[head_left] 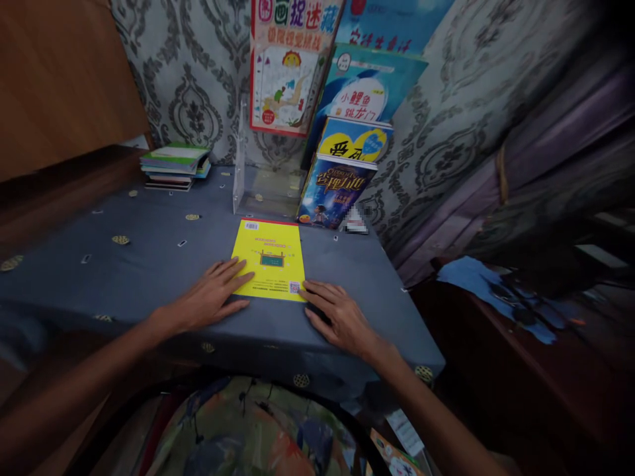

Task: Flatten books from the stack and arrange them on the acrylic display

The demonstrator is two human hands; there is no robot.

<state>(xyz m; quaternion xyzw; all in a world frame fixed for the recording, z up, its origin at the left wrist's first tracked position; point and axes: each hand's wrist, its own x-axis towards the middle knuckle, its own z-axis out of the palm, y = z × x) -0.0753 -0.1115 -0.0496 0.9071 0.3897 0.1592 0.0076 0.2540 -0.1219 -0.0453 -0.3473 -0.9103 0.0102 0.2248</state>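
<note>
A yellow book [270, 238] lies flat near the front of the table, its cover printed with a small green picture, a barcode and a QR code. My left hand [213, 294] rests at its left lower edge, fingers stretched out and the fingertips on the cover. At the right lower corner is my right hand [337, 311], its fingers extended and the tips touching the book's edge. Neither hand grips anything. Just behind the book stands a clear acrylic book rack [268, 188], with a dark blue book [335, 192] leaning in its right part.
A stack of thin books [173, 168] sits at the back left on the blue tablecloth [149, 264]. Several picture books, among them a red-bordered one [285, 86], stand upright against the patterned wall. To the right, a blue cloth [486, 284] lies on a dark red surface.
</note>
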